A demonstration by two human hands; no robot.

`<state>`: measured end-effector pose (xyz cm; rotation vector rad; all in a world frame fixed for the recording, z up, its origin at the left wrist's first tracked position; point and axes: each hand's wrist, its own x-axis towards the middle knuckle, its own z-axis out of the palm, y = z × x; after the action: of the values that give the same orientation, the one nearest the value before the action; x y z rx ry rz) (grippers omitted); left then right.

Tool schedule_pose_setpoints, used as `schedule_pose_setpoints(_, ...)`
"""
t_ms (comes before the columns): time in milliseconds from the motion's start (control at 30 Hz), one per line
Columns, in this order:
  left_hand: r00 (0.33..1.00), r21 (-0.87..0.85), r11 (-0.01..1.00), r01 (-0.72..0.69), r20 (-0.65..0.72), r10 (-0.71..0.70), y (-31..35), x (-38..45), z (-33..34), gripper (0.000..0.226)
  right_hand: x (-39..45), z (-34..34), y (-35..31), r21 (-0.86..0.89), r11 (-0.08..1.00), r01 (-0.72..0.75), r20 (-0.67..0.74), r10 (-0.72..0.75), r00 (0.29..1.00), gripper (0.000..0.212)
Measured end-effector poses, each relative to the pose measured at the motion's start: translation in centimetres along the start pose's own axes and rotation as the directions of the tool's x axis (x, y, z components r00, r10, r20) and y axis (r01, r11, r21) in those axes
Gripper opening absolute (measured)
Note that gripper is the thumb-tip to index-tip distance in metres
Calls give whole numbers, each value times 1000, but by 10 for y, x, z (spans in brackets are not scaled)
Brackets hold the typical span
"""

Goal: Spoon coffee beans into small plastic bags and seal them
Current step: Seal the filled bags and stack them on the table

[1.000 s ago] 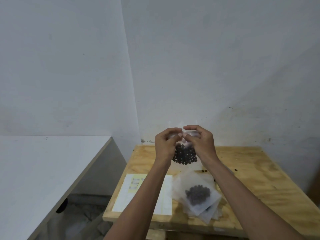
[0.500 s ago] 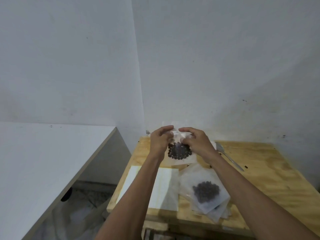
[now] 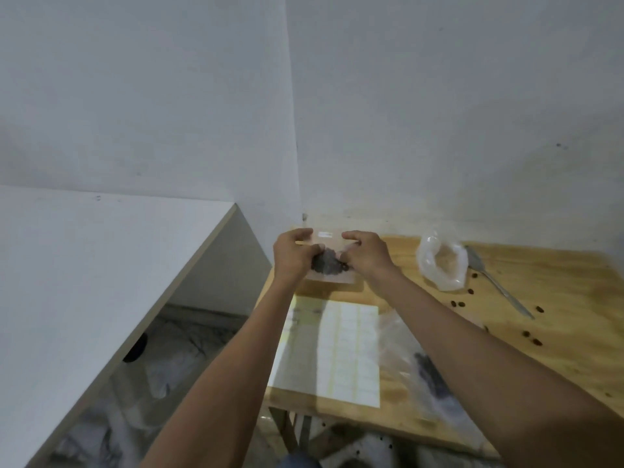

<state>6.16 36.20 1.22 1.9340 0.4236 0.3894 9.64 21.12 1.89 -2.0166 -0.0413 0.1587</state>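
The left hand (image 3: 291, 255) and the right hand (image 3: 365, 254) are both gripping a small clear bag (image 3: 330, 265) above the far left corner of the wooden table (image 3: 553, 336), each hand pinching one side of the bag near its top, with fingers curling over the upper edge and thumbs sitting on the near face. A dark clump of coffee beans (image 3: 328, 264) is sitting inside the bag between the two hands, and a pale strip along the top of the bag is showing between the fingertips; whether that strip is pressed closed is not clear from this view. Nearer the person, a white sheet of labels (image 3: 341, 349) is lying flat on the table, partly hidden by the left forearm. To its right, another filled bag (image 3: 405, 349) with a dark heap of beans is lying on the wood, mostly covered by the right forearm. Farther right, a larger crumpled plastic bag (image 3: 441, 265) is standing open near the wall, and just beside it a metal spoon (image 3: 496, 285) is lying with its bowl toward the wall and its handle pointing toward the near right. Several loose beans (image 3: 458, 303) are lying scattered on the wood around the spoon. A white desk (image 3: 84, 265) is standing to the left of the wooden table.
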Motion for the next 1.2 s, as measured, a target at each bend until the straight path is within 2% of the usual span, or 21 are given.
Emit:
schedule_pose_setpoints(167, 1000, 182, 983, 4, 26, -9, -22, 12, 6, 44, 10, 22, 5, -259, 966, 1, -16, -6, 1000, 49)
schedule_pose_setpoints(267, 998, 320, 947, 5, 62, -26, -26, 13, 9, 41, 4, 28, 5, -564, 825, 32, 10, -33, 999, 41)
schedule_pose_setpoints(300, 998, 361, 933, -5, 62, -19, -25, 13, 10, 42, 0, 28, 4, -614, 789, 33, 4, -39, 999, 40)
schedule_pose_setpoints(400, 998, 484, 873, -65, 34, 56, -12, 8, 11, 44, -10, 17, 0, -590, 806, 56, -9, -76, 997, 39)
schedule_pose_setpoints(533, 990, 447, 884, -138, 61, 124, 11, -10, 13, 26, -29, -22, -16, -485, 869, 101, -25, -130, 991, 17)
schedule_pose_setpoints(600, 990, 460, 878, -130, 103, 92, 24, -26, 14, 21, -41, -47, -23, -482, 869, 114, 10, -124, 992, 9)
schedule_pose_setpoints(700, 983, 496, 861, -109, 181, 21, 42, -57, 15, 20, -65, -86, -23, -467, 881, 82, 76, -52, 996, 15)
schedule_pose_setpoints(800, 963, 493, 865, -92, 267, -49, 55, -89, 18, 28, -95, -119, -14, -565, 823, 59, 139, 24, 990, 26)
schedule_pose_setpoints(967, 855, 469, 881, 62, 430, -290, 71, -145, 28, 39, -136, -141, 5, -723, 690, -23, 136, 175, 975, 50)
schedule_pose_setpoints(1067, 844, 482, 875, 48, 449, -294, 66, -170, 39, 36, -152, -139, 22, -740, 672, -18, 110, 147, 983, 44)
schedule_pose_setpoints(1200, 898, 470, 882, -19, 397, -192, 59, -184, 51, 29, -165, -134, 37, -694, 719, -20, 22, 49, 999, 35)
